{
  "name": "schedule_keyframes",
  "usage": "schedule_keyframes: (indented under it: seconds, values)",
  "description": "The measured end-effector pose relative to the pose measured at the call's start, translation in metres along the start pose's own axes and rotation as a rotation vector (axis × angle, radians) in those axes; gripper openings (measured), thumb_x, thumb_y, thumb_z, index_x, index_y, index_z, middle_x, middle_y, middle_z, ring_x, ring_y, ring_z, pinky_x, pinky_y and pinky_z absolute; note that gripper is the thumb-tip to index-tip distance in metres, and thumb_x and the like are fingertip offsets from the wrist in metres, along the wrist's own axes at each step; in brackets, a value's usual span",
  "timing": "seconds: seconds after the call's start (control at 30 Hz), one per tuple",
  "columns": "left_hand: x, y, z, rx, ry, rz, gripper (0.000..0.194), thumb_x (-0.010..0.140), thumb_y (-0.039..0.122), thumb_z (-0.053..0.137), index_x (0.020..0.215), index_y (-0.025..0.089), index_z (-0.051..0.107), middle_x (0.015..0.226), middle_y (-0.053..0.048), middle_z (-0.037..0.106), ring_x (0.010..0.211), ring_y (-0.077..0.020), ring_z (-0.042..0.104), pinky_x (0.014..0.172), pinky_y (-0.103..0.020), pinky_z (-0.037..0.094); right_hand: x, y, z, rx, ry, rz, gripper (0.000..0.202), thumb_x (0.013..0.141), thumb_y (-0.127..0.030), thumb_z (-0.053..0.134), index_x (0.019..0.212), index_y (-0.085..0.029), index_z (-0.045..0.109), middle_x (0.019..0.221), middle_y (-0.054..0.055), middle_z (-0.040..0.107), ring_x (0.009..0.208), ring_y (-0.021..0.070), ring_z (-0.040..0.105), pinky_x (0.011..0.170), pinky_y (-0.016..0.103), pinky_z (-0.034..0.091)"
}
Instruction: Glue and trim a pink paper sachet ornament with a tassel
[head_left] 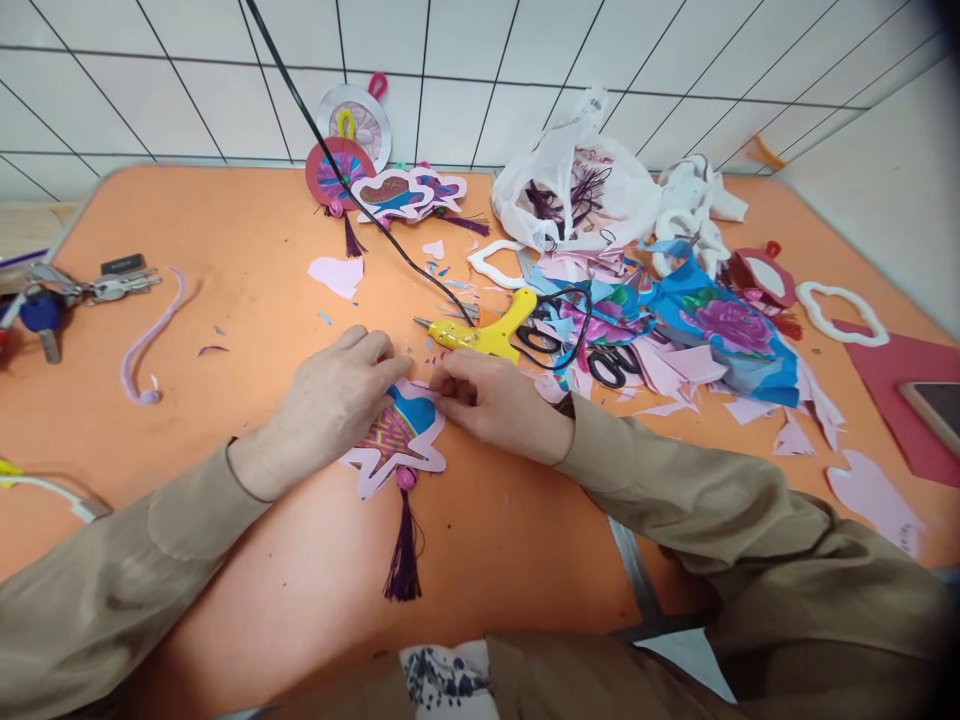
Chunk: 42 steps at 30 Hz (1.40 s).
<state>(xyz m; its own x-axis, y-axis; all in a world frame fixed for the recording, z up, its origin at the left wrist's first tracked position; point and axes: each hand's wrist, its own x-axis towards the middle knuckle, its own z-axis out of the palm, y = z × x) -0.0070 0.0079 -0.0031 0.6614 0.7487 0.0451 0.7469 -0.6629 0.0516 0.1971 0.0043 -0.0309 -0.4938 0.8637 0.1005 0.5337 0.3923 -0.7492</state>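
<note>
Down on the orange table, just in front of the person, lies a pink-bordered paper ornament with blue and patterned fabric, a pink bead and a dark purple tassel hanging toward the person. The left hand covers its upper left, fingers curled close together; I can't tell whether they pinch the paper. At the upper right edge, the right hand's thumb and forefinger come close together, though I can't make out whether the border sits between them. Just beyond that hand rests a yellow glue gun, nozzle pointing left, near black-handled scissors among fabric and paper scraps. Keys lie well off to the left.
</note>
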Motion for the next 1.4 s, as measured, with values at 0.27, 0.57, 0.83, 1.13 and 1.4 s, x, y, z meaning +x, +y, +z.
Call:
schedule_keyframes:
  seconds: [0.27,0.57,0.83,1.13,1.4]
  values:
    - [-0.001,0.001,0.001,0.055,0.017,0.069,0.016,0.086,0.008,0.048,0.079,0.015,0.060,0.081,-0.008,0.059,0.077,-0.0238,0.050,0.062,-0.034,0.041,-0.002,-0.001,0.000,-0.035,-0.024,-0.064,0.010,0.078,-0.008,0.058,0.075,-0.018,0.058,0.075,0.002,0.060,0.069,0.0146,0.055,0.063,0.028,0.044]
    - [0.001,0.001,-0.004,0.009,-0.067,0.106,0.020,0.088,0.007,0.045,0.076,0.015,0.059,0.079,-0.009,0.060,0.074,-0.0231,0.048,0.063,-0.035,0.041,0.013,0.020,-0.062,-0.512,0.044,-0.248,0.033,0.086,-0.006,0.041,0.108,-0.016,0.064,0.102,0.013,0.066,0.094,0.0239,0.058,0.080,0.038,0.046]
    - [0.001,0.000,-0.001,0.012,-0.035,0.116,0.023,0.091,0.010,0.044,0.073,0.017,0.057,0.076,-0.007,0.060,0.072,-0.0212,0.048,0.063,-0.033,0.041,0.022,0.041,-0.071,-0.844,-0.142,-0.256,0.031,0.084,-0.016,0.054,0.114,-0.018,0.062,0.113,0.015,0.060,0.104,0.0312,0.053,0.087,0.045,0.041]
    - [0.000,0.002,-0.004,-0.015,-0.073,0.090,0.016,0.086,0.008,0.050,0.075,0.017,0.056,0.077,-0.007,0.060,0.073,-0.0216,0.048,0.062,-0.033,0.041,0.022,0.035,-0.089,-0.411,-0.109,-0.314,0.033,0.084,-0.016,0.046,0.117,-0.022,0.049,0.126,0.013,0.050,0.112,0.0256,0.051,0.092,0.042,0.043]
    - [-0.001,0.005,-0.006,-0.025,-0.103,0.072,0.016,0.086,0.007,0.048,0.076,0.017,0.057,0.078,-0.007,0.060,0.074,-0.0221,0.049,0.063,-0.033,0.041,0.016,0.029,-0.096,-0.226,-0.044,-0.379,0.027,0.083,-0.049,0.057,0.081,-0.022,0.054,0.077,0.003,0.056,0.071,0.0173,0.053,0.066,0.032,0.041]
